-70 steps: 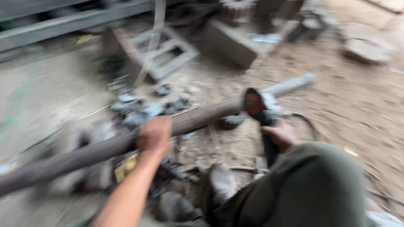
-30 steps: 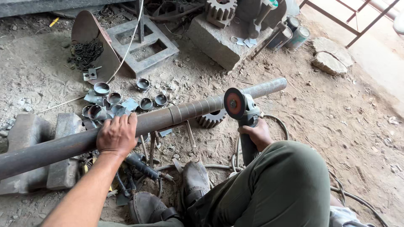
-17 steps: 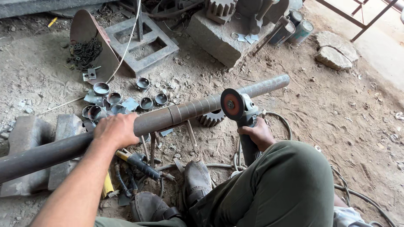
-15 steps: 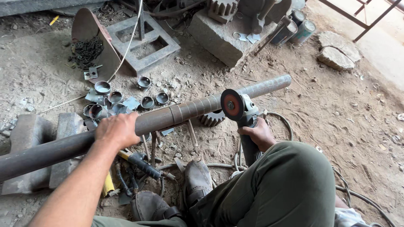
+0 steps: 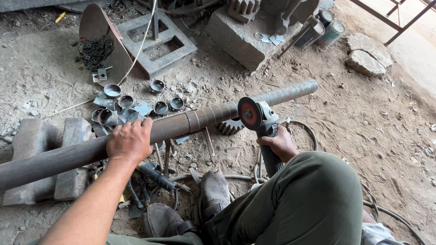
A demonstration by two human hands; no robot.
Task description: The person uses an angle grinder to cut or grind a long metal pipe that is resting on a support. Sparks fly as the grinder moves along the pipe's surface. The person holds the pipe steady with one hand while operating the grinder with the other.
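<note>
Head view: since the frame half a second back, almost nothing has shifted; grinder disc sits at the same spot on the pipe, left hand unmoved.

Left hand [image 5: 130, 140] lies over the steel pipe [image 5: 181, 127], fingers wrapped on top, pressing it down onto the steel blocks [image 5: 38, 149] at near left. Right hand [image 5: 278, 144] is clenched around the angle grinder [image 5: 261, 129] body, disc [image 5: 249, 113] touching the pipe's near side.

Pipe's long axis runs near-left to far-right. The disc meets it right of the left hand, on the tapered section; the right hand is nearer that point.

Cut pipe rings [image 5: 119, 102] lie behind the pipe.
</note>
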